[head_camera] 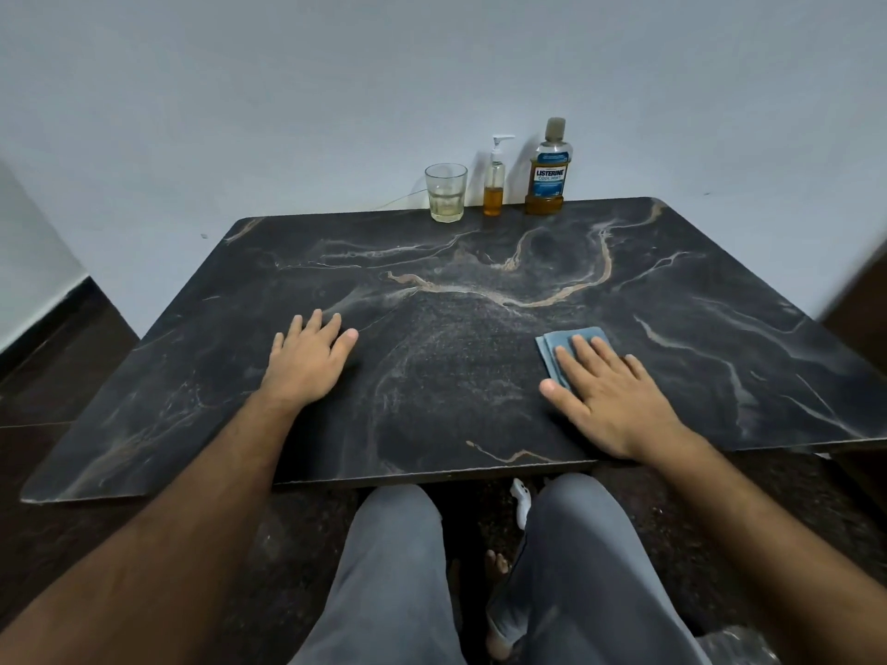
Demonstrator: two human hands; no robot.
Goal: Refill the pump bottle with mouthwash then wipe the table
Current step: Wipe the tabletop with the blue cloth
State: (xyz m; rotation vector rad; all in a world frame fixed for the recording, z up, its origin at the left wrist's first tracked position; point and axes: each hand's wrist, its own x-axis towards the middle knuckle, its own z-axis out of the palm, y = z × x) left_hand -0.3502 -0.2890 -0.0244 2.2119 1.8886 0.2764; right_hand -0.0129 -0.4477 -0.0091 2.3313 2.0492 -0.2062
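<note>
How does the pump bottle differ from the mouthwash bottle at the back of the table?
The pump bottle is slimmer and shorter than the mouthwash bottle. The pump bottle has a white pump head and no label; the mouthwash bottle has a plain cap and a blue label. Both are clear, stand upright by the wall on the table, and hold amber liquid in the lower part.

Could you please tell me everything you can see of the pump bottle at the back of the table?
The pump bottle is slim and made of what looks like clear plastic, with a white pump head on top whose nozzle points right. Amber liquid fills roughly its lower third. It stands upright at the far edge of the table, close to the wall, between the glass and the mouthwash bottle, touching neither. Neither hand touches it.
</note>
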